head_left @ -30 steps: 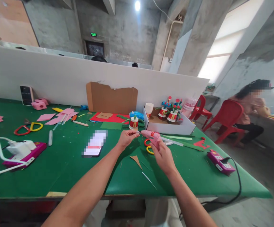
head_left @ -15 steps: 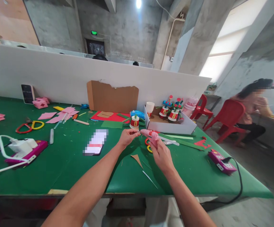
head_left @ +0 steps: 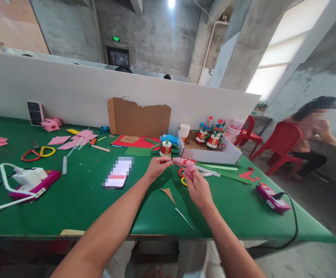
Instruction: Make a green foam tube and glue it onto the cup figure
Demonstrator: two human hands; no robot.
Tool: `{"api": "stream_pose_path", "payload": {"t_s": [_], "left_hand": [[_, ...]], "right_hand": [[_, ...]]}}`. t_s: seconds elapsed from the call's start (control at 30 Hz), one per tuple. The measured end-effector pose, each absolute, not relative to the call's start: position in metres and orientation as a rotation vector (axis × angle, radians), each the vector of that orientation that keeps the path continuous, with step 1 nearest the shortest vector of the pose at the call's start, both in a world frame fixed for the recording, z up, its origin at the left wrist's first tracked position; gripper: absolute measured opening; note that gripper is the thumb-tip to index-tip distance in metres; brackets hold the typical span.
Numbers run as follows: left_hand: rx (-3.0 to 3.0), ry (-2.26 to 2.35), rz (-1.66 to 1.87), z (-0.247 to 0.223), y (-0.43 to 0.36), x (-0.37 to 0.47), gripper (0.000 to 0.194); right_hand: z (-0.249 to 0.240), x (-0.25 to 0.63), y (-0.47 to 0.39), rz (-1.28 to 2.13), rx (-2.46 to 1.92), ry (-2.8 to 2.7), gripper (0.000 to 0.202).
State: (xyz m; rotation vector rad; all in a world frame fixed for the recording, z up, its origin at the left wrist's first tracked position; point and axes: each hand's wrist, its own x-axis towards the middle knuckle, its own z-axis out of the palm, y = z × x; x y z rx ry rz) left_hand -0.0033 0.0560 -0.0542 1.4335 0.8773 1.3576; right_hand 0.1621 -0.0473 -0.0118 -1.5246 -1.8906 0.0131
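left hand (head_left: 158,166) has thumb and fingertips drawn together in a pinch, seemingly on a small piece (head_left: 171,161) too tiny to identify; right hand (head_left: 197,185) is wrapped around the handle of a pink glue gun (head_left: 182,162). the gun is above the green table (head_left: 92,216), its nozzle turned toward the left fingertips, probably so that both hands meet at one spot and the piece is steadied at the tip. a pale rod (head_left: 213,172) sticks out behind the gun, likely why its rear is left free. just beyond the left hand a cup figure (head_left: 165,149) stands upright, apparently for easy reach. more figures (head_left: 213,141) stand in the white box (head_left: 211,157), whose walls would guard them from knocks. scissors (head_left: 182,181) lie near the right hand, partly hidden by the gun. one phone (head_left: 118,173) lies flat, screen up, perhaps for glancing at; another phone (head_left: 35,114) leans against the white partition (head_left: 77,88), which props it up.
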Motion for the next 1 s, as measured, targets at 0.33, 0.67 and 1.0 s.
{"api": "stream_pose_path", "payload": {"t_s": [0.33,0.67,1.0], "left_hand": [[1.411,0.878,1.372,-0.0545,0.0556,-0.0033,0.025],[1.348,0.869,1.364,-0.0571,0.0578,-0.0017,0.03],[1.365,0.886,1.373,-0.0553,0.0561,-0.0017,0.029]], "right_hand": [[-0.0079,0.1632,-0.0495,0.015,-1.554,-1.902,0.024],[-0.0068,0.1642,-0.0503,0.046,-1.607,-1.852,0.024],[-0.0056,0.1649,-0.0514,0.039,-1.594,-1.84,0.023]]}}
